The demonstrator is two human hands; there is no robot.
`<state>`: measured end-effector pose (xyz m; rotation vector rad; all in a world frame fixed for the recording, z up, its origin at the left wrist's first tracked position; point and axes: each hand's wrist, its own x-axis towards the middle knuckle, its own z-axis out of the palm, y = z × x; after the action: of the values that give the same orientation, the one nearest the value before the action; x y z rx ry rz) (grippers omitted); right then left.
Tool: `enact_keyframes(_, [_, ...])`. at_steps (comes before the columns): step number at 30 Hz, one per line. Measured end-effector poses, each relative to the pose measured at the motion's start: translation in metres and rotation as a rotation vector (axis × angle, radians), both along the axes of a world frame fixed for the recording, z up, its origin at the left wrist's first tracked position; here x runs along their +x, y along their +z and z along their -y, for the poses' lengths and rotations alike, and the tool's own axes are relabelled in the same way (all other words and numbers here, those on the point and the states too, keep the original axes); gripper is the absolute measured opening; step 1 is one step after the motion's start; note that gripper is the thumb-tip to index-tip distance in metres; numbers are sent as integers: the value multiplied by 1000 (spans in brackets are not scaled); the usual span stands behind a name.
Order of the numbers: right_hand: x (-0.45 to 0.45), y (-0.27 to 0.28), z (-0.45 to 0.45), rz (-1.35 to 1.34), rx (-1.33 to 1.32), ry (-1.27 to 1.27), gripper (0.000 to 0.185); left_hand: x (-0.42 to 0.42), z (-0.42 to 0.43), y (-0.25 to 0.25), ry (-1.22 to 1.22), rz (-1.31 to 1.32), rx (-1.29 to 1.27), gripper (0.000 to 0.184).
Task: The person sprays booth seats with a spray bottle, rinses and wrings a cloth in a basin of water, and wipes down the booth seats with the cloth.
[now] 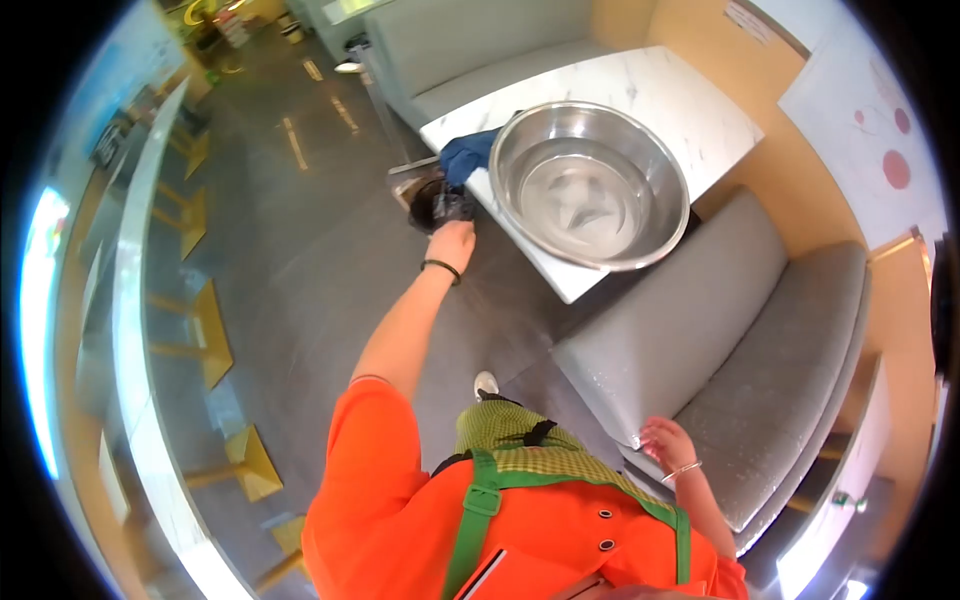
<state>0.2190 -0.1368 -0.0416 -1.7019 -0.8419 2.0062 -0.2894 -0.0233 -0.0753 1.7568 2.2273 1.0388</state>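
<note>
My left hand [452, 245], with a dark bracelet at the wrist, reaches forward and is closed on a crumpled black plastic bag [440, 205]. The bag hangs beside the near left edge of a white marbled table [650, 80]. Just above it, a dark blue cloth [468, 155] drapes over the table edge. A large steel basin [655, 235] of clear water stands on the table. My right hand [668, 440], with a thin bracelet, is low beside the corner of a grey bench seat. Its fingers are loosely bent and apart, holding nothing I can see.
Grey padded bench seats [770, 370] flank the table. A long white counter [135, 300] with yellow stools [212, 335] runs along the left. A long-handled dustpan-like object [402, 172] stands near the bag. The dark floor [310, 220] stretches between counter and table.
</note>
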Motion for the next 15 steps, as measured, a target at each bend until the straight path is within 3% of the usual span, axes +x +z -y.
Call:
enact_keyframes(2, [-26,7,16,62,-72,-6,26,-26,-53,-21,1,-31,46,21])
enact_keyframes(4, [-52,13,38,129,-57,-144,27,-27,-101,-6,91,-16,-265,21])
enact_keyframes(6, [-66,20,58,260,59,78,30,-44,-135,-40,48,201,-100,26])
enact_keyframes(8, [-68,15,59,408,92,102,32,-79,-169,-89,59,-174,-182,34])
enact_keyframes(9, [-64,20,45,443,39,77,33,-69,-170,-86,122,-21,-130,31])
enact_keyframes(11, [-78,20,52,498,23,45,34,-69,-163,-82,275,-264,-118,13])
enact_keyframes(12, [-86,19,53,528,14,77,35,-74,-160,-91,263,-261,-133,13])
enact_keyframes(15, [-109,19,46,461,35,86,37,-73,-147,-102,-28,77,-49,11])
